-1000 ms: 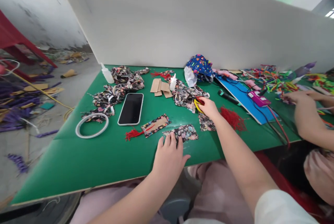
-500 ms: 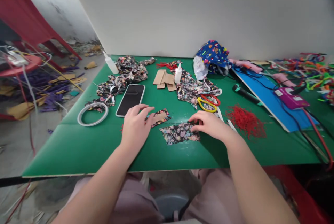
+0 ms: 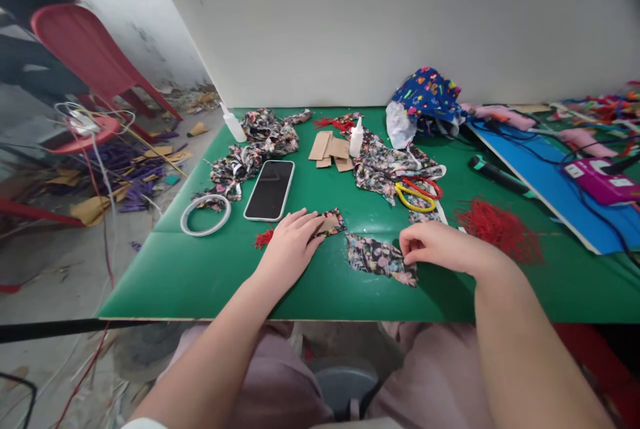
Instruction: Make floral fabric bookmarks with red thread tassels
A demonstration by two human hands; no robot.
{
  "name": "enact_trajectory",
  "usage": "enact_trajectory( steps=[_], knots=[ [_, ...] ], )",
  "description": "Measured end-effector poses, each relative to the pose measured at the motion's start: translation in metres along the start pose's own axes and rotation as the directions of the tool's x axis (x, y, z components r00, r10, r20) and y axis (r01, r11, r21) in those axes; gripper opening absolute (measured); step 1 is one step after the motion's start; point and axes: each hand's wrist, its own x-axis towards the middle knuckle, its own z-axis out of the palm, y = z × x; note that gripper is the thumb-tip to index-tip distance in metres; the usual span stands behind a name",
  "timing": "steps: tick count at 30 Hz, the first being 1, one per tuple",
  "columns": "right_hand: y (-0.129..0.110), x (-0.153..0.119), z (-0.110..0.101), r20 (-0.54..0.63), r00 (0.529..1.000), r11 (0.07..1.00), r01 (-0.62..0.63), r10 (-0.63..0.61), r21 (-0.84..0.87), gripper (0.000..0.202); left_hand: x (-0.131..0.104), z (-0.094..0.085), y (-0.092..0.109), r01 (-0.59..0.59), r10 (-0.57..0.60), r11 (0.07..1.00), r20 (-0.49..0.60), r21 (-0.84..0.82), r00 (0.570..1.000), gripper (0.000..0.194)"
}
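Observation:
My left hand (image 3: 294, 242) lies palm down with its fingers stretched out. It partly covers a floral fabric strip with a brown cardboard piece (image 3: 330, 224) on it, and a red tassel (image 3: 264, 237) shows at the hand's left. My right hand (image 3: 443, 245) has its fingers curled into a pinch at the right end of a black floral fabric piece (image 3: 377, 259). This piece lies on the green table just right of the left hand. Yellow-handled scissors (image 3: 415, 199) and red-handled ones (image 3: 424, 187) lie beyond the right hand.
A phone (image 3: 270, 190) and a roll of tape (image 3: 206, 215) lie at the left. Cardboard pieces (image 3: 329, 147), a white glue bottle (image 3: 357, 139) and crumpled floral cloth (image 3: 270, 135) are farther back. Red threads (image 3: 500, 229), a blue board (image 3: 540, 182) and a purple device (image 3: 603, 181) fill the right.
The view has swung left. The floral fabric piece has turned, its right end now nearer me. My right hand's fingers have drawn in at its edge; the left hand stays over the cardboard strip.

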Motion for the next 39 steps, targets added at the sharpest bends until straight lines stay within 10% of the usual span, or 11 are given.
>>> enact_trajectory(
  steps=[9,21,26,31,39],
  knots=[
    [-0.014,-0.003,0.004,-0.302,0.953,0.997,-0.004,-0.02,-0.079,0.013,0.012,0.008,0.016,-0.056,0.056,0.995,-0.008,-0.08,0.998,0.032],
    [-0.046,0.01,0.029,-0.082,0.916,0.914,0.378,-0.392,-0.147,0.024,0.048,0.012,0.035,-0.207,0.21,0.977,0.072,-0.052,0.975,0.029],
    [-0.017,-0.001,0.007,-0.388,0.914,0.987,0.062,-0.115,-0.147,0.011,0.033,0.008,0.036,-0.249,0.246,0.967,-0.057,-0.057,0.967,0.028],
    [-0.014,-0.002,0.012,-0.188,0.98,0.965,-0.11,0.065,-0.239,0.024,0.017,0.01,0.041,-0.312,0.307,0.945,-0.057,-0.095,0.95,0.029],
    [-0.041,-0.006,0.015,-0.078,0.947,0.95,0.313,-0.312,-0.007,0.002,0.005,0.013,0.053,-0.314,0.345,0.894,0.043,-0.318,0.938,0.03]
  ],
)
